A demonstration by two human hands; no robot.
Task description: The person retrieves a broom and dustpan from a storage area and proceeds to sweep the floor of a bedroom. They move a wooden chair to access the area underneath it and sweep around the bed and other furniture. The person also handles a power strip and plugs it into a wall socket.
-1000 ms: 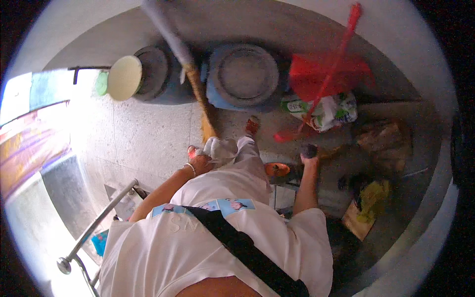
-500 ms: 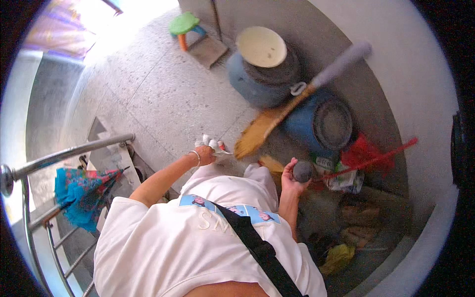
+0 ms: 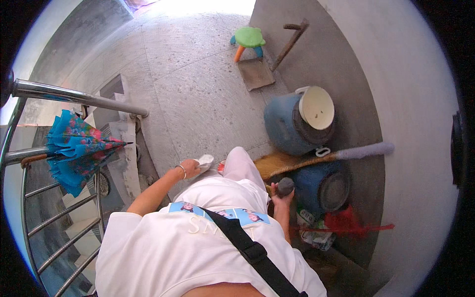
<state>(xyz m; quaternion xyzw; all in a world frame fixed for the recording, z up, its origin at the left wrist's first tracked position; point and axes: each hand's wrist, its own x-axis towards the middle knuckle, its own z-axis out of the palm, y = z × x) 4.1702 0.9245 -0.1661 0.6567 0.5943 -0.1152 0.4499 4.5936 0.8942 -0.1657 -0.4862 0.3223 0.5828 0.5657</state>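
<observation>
My left hand (image 3: 189, 168), with a bracelet at the wrist, is closed on a white, glove-like cloth (image 3: 204, 162) beside my left thigh. My right hand (image 3: 282, 199) is at my right hip, with its fingers curled round a dark grey, round-ended object (image 3: 285, 186). What lies below that rounded end is hidden by the hand. Just beyond the right hand, a straw broom (image 3: 277, 164) lies with its pale purple handle slanting toward the wall. Part of a red shoe (image 3: 221, 167) shows at my leg.
At the right stand two blue barrels (image 3: 277, 123), one with a cream basin (image 3: 316, 106) on top. A red broom-like tool (image 3: 346, 222) lies near the lower one. Ahead are a green stool (image 3: 249, 37) and a dustpan (image 3: 256, 74). At left, an umbrella (image 3: 79, 148) hangs on a metal railing (image 3: 74, 94) by stairs.
The view has turned and advanced, so stool, dustpan and barrels sit further right. My left hand has come back closer to my thigh with the white cloth; both hands keep their holds.
</observation>
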